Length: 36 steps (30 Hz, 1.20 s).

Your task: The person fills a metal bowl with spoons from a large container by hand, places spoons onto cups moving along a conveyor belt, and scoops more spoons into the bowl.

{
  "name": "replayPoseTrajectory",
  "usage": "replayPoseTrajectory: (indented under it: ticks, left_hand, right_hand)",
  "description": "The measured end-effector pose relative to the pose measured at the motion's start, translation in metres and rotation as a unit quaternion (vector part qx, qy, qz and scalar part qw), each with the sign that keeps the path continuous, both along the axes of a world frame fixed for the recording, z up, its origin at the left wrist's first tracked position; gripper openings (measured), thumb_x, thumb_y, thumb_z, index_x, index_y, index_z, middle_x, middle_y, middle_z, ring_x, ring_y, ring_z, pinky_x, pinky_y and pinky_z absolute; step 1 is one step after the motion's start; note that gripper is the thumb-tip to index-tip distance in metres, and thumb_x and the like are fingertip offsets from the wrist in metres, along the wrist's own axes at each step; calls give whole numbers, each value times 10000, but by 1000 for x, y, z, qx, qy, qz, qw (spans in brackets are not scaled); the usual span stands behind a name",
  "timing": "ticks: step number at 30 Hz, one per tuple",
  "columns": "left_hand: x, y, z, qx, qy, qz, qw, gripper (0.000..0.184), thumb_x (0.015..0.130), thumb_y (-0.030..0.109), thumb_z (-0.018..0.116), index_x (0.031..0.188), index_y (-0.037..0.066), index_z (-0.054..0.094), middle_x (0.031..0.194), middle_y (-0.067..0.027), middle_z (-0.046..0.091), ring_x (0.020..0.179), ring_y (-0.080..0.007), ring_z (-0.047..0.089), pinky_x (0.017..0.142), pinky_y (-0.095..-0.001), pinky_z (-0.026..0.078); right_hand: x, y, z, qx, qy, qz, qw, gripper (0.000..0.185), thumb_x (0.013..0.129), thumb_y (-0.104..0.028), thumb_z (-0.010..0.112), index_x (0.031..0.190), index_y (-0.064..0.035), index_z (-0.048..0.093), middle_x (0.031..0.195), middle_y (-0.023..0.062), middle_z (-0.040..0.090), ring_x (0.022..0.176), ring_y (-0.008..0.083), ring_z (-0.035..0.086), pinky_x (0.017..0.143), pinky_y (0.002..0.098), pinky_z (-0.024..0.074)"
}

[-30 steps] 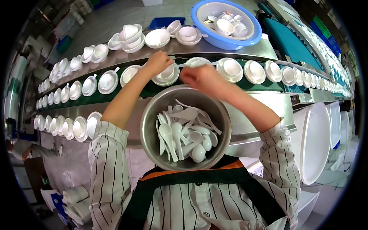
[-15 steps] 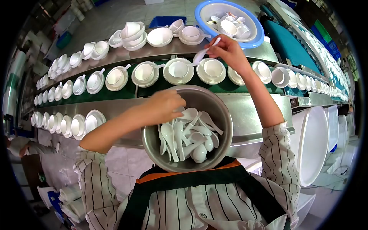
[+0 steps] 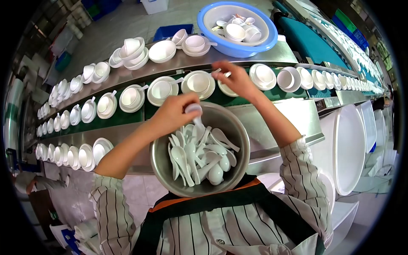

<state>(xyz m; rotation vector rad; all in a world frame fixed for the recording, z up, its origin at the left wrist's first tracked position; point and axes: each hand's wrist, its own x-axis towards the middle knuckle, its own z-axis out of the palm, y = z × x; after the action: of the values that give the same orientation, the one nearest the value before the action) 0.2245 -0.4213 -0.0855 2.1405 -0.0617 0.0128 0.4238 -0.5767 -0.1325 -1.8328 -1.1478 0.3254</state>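
Left hand (image 3: 175, 111), at 11 o'clock in the steel basin (image 3: 232, 123): I saw thumb and fingers pinching a white spoon (image 3: 193, 109), broad end by the fingertips. Right hand (image 3: 233, 78), at 1 o'clock beyond the rim: fingers curled on a second spoon (image 3: 228, 74), mostly hidden, so I could not tell which part they gripped. A half-covered saucer (image 3: 226, 88) lay under that hand; at its 9 o'clock, a bowl (image 3: 198, 80) on its own saucer, both on the green belt (image 3: 131, 117). Nearer me, loose spoons (image 3: 180, 156) lay crossed in the basin. Farther out, between 12 and 1, a blue tub (image 3: 238, 52).

Handling, my judgement: light, stiff, glossy, probably slippery if wet, perhaps apt to chip; material uncertain. I favoured a light mid-handle pinch, since crossed handles could drag neighbours along
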Motion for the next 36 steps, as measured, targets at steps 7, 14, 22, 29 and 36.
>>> replayPoseTrajectory:
  ticks: [7,14,22,29,36]
  left_hand:
    - [47,6,-3,-313,-109,174,928,296,820,75,664,1061,-6,512,875,-91,607,686,-117,576,606,-237,499]
    - [11,-17,1,74,23,-66,995,247,781,117,647,1011,46,595,990,-66,602,920,-164,566,758,-300,469]
    - [-14,-19,-39,277,24,-200,940,171,716,49,606,880,43,655,829,-98,587,841,-277,561,739,-394,454]
    - [-17,-3,4,315,-4,-225,922,77,694,53,638,771,58,642,765,-68,567,813,-266,569,687,-381,468]
    - [-2,32,42,215,9,-119,969,118,728,59,642,842,31,650,793,-96,627,746,-241,601,695,-342,473]
  right_hand:
    - [-37,-6,41,83,190,45,977,215,892,-86,573,1081,11,605,793,16,646,641,45,554,579,212,490]
    - [56,16,-20,-202,-330,-76,919,187,729,-191,674,911,-155,699,768,116,669,732,291,654,673,413,520]
    - [73,2,-12,-189,-334,-23,923,355,720,-154,681,1065,-112,608,973,145,620,942,315,593,807,424,490]
    - [123,-62,-20,-414,-355,-130,828,196,739,-38,536,853,-102,683,863,141,664,851,332,642,721,416,515]
    - [130,-77,-31,-242,-221,-65,943,216,736,13,550,933,-24,631,852,189,645,833,343,628,754,399,492]
